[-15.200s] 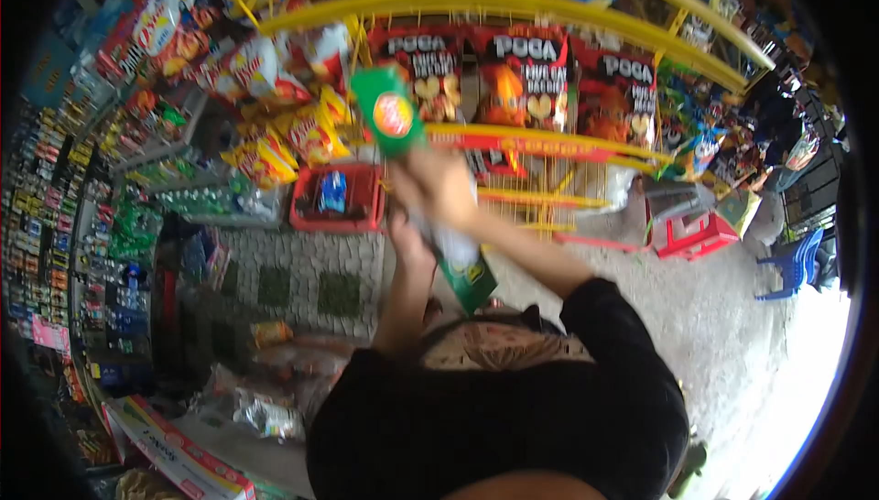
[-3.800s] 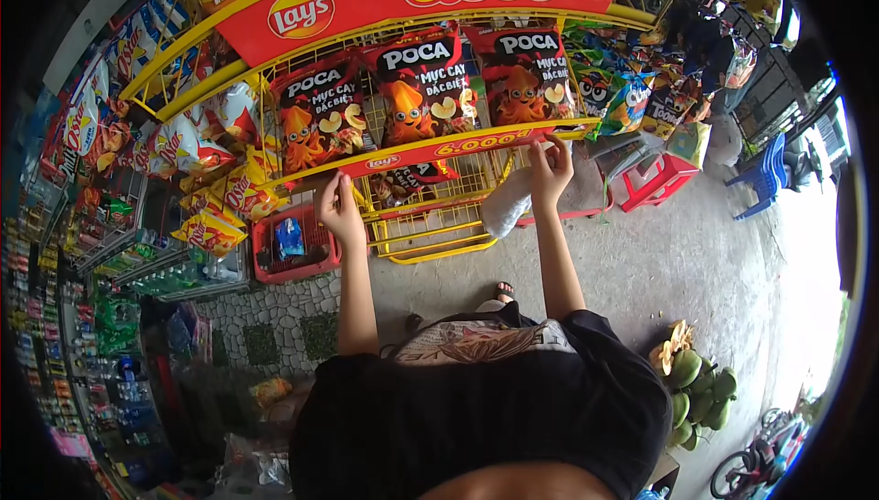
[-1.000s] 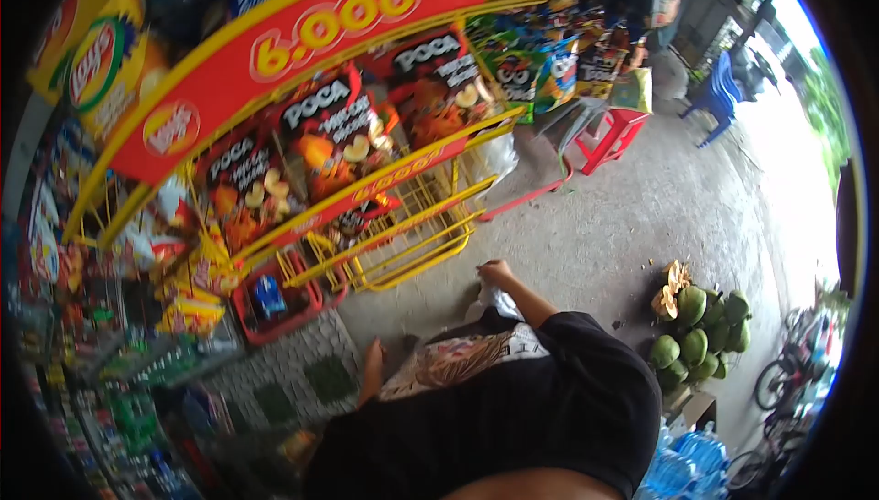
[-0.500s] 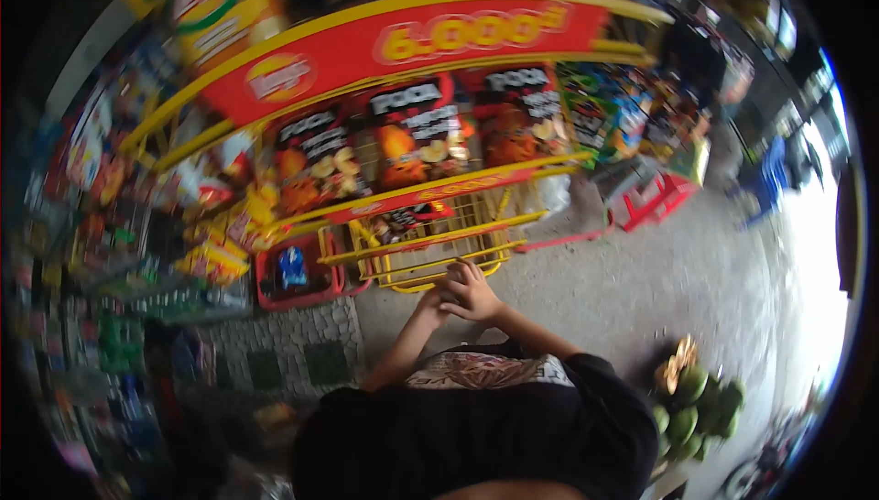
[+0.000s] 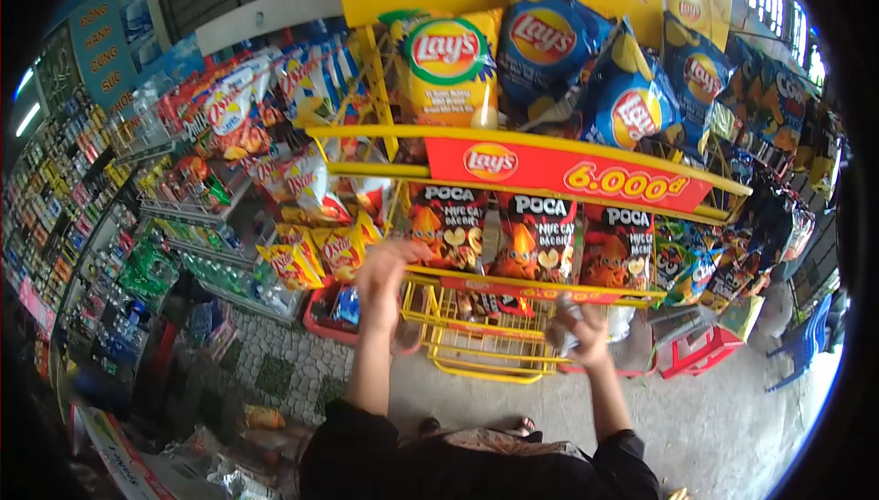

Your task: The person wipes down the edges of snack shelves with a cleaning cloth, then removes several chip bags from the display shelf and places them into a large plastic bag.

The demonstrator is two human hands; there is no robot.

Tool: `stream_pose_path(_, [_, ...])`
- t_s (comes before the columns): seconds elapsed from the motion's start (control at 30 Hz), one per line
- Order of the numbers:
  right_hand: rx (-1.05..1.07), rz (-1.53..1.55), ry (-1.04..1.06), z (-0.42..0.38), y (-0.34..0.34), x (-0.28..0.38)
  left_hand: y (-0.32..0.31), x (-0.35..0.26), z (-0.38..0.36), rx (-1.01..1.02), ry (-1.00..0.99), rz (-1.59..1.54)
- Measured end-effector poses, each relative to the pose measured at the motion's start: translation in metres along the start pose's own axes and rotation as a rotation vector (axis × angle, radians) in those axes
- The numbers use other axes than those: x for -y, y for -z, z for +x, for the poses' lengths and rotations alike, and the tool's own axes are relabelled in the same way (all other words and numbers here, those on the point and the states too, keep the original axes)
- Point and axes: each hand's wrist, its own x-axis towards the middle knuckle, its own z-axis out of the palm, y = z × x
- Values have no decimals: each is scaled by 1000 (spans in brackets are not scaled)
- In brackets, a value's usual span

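My left hand is raised in front of the yellow snack rack, with its fingers stretched out and somewhat blurred. It is nearest the yellow Oishi bags and the leftmost black Poca bag, and holds nothing I can see. Lower on the right, my right hand has its fingers curled round a small greyish thing, too blurred to name. Behind that hand are the rack's lower yellow wire basket and another black Poca bag.
Lay's bags fill the top shelf above a red price strip. A red basket is at the rack's lower left. A red stool and a blue chair stand to the right. Packed shelves line the left.
My hands were together low before the rack; now they are apart and raised, left hand leftward, right hand rightward. The view has tilted up and turned left, showing more of the top shelf.
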Motion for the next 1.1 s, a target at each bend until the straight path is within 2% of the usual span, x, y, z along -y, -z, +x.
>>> stream_pose_path(0.03, [-111, -59, 96, 32, 17, 6, 1, -11, 26, -232, -204, -59])
stream_pose_path(0.07, [-211, -80, 223, 65, 34, 13, 2, -26, 56, -347, -477, 45])
stream_pose_path(0.1, [-310, -107, 348, 94, 48, 21, -2, -41, 81, -441, -572, 173])
stream_pose_path(0.13, [-324, -125, 334, 112, 58, 28, 8, -45, 110, -364, -743, 489])
stream_pose_path(0.17, [-339, -147, 323, 127, 64, 30, 9, -48, 132, -341, -794, 680])
stream_pose_path(0.23, [-290, 251, 62, 151, 62, 1, 6, -39, 159, -233, -760, 766])
stream_pose_path(0.27, [-360, 140, 316, 194, 70, 19, 4, -32, 160, -261, -716, 907])
stream_pose_path(0.33, [-187, -21, 389, 261, 75, 37, 10, -25, 160, -221, -717, 992])
stream_pose_path(0.37, [-366, -283, 632, 295, 74, 49, 10, -25, 159, -212, -732, 1009])
stream_pose_path(0.43, [-466, -470, 799, 357, 47, 45, 8, -27, 155, -244, -754, 1006])
stream_pose_path(0.47, [-434, -602, 811, 382, 33, 45, 7, -27, 155, -258, -755, 982])
stream_pose_path(0.5, [-396, -723, 776, 402, 16, 45, 7, -29, 152, -219, -665, 1000])
stream_pose_path(0.53, [-344, -793, 730, 421, -3, 45, 6, -30, 151, -243, -682, 986])
stream_pose_path(0.63, [-299, -756, 724, 459, -57, 45, 6, -27, 151, -282, -711, 969])
stream_pose_path(0.7, [-148, -819, 1032, 476, -81, 38, 5, -27, 149, -304, -703, 946])
stream_pose_path(0.77, [91, -974, 1157, 491, -85, 17, 9, -22, 151, -332, -767, 1007])
stream_pose_path(0.8, [54, -955, 1206, 501, -75, 1, 9, -19, 152, -337, -751, 1007])
stream_pose_path(0.83, [172, -856, 1112, 510, -54, 3, 8, -17, 154, -369, -783, 986])
stream_pose_path(0.87, [87, -887, 936, 520, -34, -1, 9, -16, 154, -350, -772, 1008])
stream_pose_path(0.93, [-322, -873, 707, 534, -4, -23, 11, -16, 153, -327, -748, 1022])
stream_pose_path(0.97, [-483, -897, 448, 532, 0, -20, 10, -18, 153, -306, -737, 993])
stream_pose_path(1.0, [-627, -893, 306, 526, 0, -19, 9, -20, 153, -289, -718, 962])
stream_pose_path(1.03, [-718, -894, 46, 510, -6, 8, 9, -22, 153, -287, -728, 948])
stream_pose_path(1.1, [-828, -784, -156, 511, -51, 1, 9, -23, 152, -287, -719, 924])
